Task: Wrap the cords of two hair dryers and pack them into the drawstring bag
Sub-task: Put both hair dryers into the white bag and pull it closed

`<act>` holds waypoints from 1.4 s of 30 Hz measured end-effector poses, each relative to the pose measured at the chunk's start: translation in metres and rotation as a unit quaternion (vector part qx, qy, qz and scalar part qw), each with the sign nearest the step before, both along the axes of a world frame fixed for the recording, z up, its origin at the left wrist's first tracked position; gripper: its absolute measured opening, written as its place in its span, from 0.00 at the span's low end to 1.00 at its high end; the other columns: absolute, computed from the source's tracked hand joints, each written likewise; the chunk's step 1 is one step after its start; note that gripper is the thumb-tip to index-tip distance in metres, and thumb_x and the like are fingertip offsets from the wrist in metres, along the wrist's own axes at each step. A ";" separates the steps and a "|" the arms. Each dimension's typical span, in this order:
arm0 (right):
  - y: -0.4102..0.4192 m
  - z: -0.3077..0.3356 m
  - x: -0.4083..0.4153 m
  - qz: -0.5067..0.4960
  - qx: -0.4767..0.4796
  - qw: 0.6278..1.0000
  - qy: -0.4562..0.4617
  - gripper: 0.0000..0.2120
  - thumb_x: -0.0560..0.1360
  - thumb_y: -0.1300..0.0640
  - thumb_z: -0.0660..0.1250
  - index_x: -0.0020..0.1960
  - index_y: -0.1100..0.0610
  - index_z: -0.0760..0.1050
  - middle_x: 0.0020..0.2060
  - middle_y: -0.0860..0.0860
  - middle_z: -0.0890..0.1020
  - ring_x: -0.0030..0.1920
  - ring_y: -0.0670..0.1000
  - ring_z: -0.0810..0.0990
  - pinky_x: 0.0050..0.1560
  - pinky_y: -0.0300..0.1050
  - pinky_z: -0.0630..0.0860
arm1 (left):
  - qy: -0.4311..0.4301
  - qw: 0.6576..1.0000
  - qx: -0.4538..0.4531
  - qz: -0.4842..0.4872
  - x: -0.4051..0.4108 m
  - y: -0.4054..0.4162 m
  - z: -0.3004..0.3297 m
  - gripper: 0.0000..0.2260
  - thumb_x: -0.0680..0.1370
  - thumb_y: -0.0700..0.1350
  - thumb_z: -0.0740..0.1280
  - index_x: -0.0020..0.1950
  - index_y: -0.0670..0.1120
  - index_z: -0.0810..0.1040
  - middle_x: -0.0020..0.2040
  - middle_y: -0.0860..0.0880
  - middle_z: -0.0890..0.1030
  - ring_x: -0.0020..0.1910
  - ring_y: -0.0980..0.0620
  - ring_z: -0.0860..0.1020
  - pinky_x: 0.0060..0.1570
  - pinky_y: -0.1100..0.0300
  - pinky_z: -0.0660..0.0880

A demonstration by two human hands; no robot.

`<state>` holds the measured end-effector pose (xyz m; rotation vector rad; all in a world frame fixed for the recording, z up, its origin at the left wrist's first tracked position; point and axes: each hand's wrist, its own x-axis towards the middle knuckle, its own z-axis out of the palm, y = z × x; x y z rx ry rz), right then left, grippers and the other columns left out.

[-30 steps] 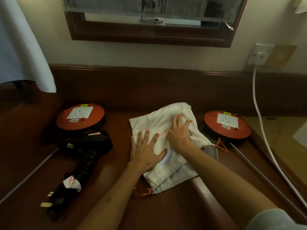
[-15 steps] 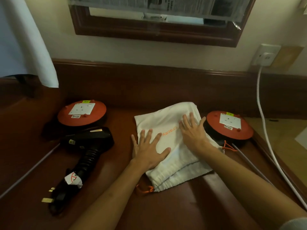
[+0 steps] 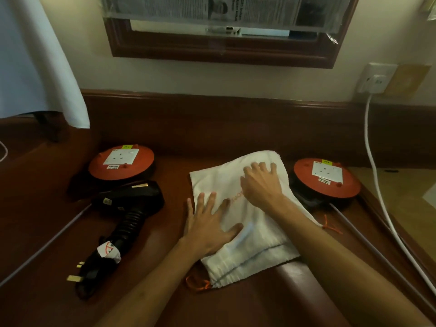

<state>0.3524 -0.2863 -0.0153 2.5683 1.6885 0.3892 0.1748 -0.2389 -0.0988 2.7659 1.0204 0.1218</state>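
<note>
Dark wooden counter [image 3: 236,308] — both hands flat on drawstring bag [image 3: 257,244].

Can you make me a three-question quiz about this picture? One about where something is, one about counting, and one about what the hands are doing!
1. Where is the black hair dryer?
A. On the desk, left of the white bag
B. Inside the bag
C. Hanging on the wall

2. How many round orange cord reels are on the desk?
A. One
B. Two
C. Four

3. What are the hands doing?
A. Holding the plug
B. Pulling the strings
C. Lying flat on the bag

Answers:
1 A: the dryer lies on the wood left of the bag.
2 B: one reel sits behind the dryer, another reel right of the bag.
3 C: the left hand and right hand press on the cloth with spread fingers.
</note>
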 end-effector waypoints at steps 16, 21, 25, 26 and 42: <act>0.025 -0.032 0.008 0.094 -0.058 0.993 -0.046 0.32 0.81 0.36 0.51 0.80 0.37 0.39 0.82 0.58 0.42 0.79 0.69 0.40 0.70 0.80 0.43 | -0.021 0.999 0.003 0.027 -0.015 -0.016 -0.001 0.40 0.73 0.78 0.44 0.82 0.63 0.44 0.83 0.54 0.41 0.81 0.49 0.35 0.75 0.38 0.31; -0.005 -0.031 0.008 0.059 -0.050 0.997 -0.018 0.36 0.83 0.45 0.55 0.81 0.45 0.37 0.81 0.57 0.38 0.80 0.63 0.37 0.73 0.77 0.40 | -0.030 0.999 -0.024 0.034 -0.016 -0.017 0.001 0.42 0.72 0.79 0.45 0.81 0.63 0.45 0.83 0.53 0.40 0.80 0.49 0.33 0.75 0.39 0.30; -0.035 -0.038 0.019 0.020 -0.067 0.998 -0.001 0.33 0.84 0.41 0.46 0.81 0.47 0.32 0.80 0.52 0.33 0.80 0.58 0.32 0.75 0.71 0.37 | -0.009 0.999 -0.032 0.036 -0.015 -0.017 0.003 0.42 0.71 0.80 0.45 0.82 0.62 0.44 0.83 0.53 0.38 0.80 0.49 0.32 0.75 0.40 0.30; -0.037 -0.039 0.021 0.020 -0.071 0.997 0.005 0.32 0.84 0.40 0.45 0.80 0.46 0.32 0.80 0.51 0.33 0.79 0.57 0.32 0.75 0.69 0.37 | -0.006 0.999 -0.034 0.036 -0.015 -0.017 0.003 0.42 0.71 0.80 0.45 0.82 0.62 0.43 0.83 0.53 0.38 0.79 0.49 0.31 0.74 0.40 0.29; -0.048 -0.040 -0.082 0.045 -0.057 0.981 0.180 0.31 0.83 0.37 0.43 0.82 0.49 0.46 0.82 0.53 0.52 0.82 0.56 0.47 0.77 0.65 0.40 | -0.015 0.998 -0.048 0.049 -0.059 -0.007 0.008 0.33 0.80 0.69 0.49 0.83 0.57 0.50 0.84 0.50 0.44 0.82 0.50 0.40 0.79 0.44 0.39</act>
